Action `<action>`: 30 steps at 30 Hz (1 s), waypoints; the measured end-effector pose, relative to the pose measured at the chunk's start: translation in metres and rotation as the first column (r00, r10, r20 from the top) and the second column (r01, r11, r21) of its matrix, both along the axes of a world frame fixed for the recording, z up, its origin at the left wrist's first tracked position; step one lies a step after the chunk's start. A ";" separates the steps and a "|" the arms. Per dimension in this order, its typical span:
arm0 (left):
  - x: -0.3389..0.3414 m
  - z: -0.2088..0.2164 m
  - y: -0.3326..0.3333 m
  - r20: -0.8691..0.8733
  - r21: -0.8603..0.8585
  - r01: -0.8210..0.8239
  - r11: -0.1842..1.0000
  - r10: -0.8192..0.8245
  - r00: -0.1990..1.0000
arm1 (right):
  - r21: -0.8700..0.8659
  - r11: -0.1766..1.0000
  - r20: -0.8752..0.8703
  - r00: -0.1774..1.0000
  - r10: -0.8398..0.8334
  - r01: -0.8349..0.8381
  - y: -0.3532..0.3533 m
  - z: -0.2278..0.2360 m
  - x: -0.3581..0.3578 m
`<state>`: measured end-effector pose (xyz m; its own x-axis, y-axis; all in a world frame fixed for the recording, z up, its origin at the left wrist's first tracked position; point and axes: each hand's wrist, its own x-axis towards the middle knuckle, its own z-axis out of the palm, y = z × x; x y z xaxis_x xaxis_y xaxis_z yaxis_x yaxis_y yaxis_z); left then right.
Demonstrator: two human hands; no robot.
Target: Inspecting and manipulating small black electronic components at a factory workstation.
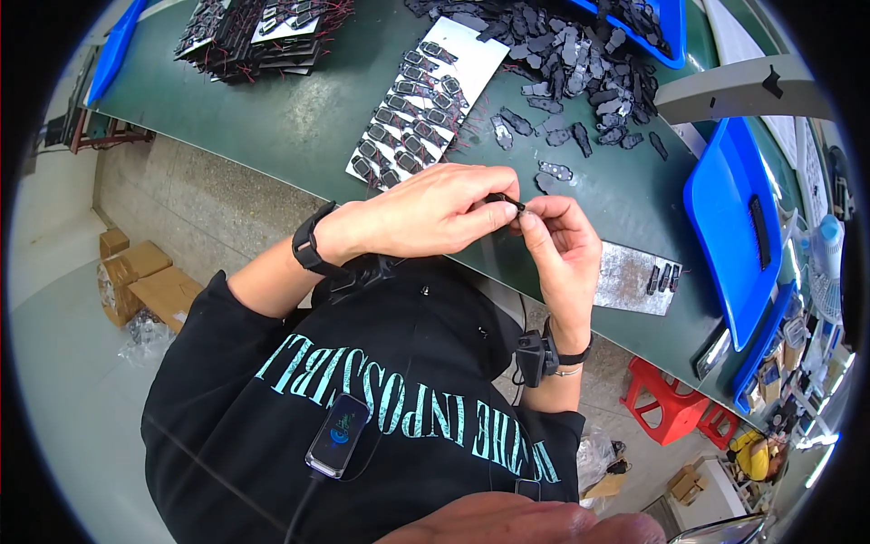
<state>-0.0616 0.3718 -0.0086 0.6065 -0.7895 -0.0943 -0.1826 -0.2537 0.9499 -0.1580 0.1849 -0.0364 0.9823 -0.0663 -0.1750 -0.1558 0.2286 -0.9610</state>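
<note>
A small black part is pinched between the thumb and fingers of my left hand. Close against it, my right hand has its thumb and forefinger closed at the part's right end. Fingers cover most of the part, so its exact kind does not show. Just beyond my left hand lies a white board with rows of small black speaker-like units and thin red wires. Below and right of my right hand, a grey metal plate carries three small black pieces.
Loose black flat pieces are heaped on the green table. Stacked boards of wired units stand at the far left. A blue tray and a grey curved bar are at the right, a red stool below.
</note>
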 end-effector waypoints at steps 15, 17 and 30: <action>0.012 -0.002 -0.052 0.705 0.109 -0.076 0.991 -0.023 0.709 | 0.163 0.898 0.086 0.900 -0.427 0.410 -0.026 -0.008 -0.018; 0.017 -0.009 -0.061 0.805 0.127 -0.143 0.982 -0.017 0.593 | 0.262 0.854 0.088 0.871 -0.484 0.448 -0.030 -0.011 -0.016; 0.031 -0.026 -0.082 0.832 0.191 -0.124 0.974 -0.094 0.547 | 0.351 0.806 0.034 0.853 -0.520 0.477 -0.034 -0.016 -0.011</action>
<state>-0.0305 0.2899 -0.0341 0.5076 -0.8059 0.3048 -0.8549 -0.4272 0.2943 -0.1691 0.1513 -0.0525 0.8433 -0.5149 -0.1537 0.1779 0.5374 -0.8243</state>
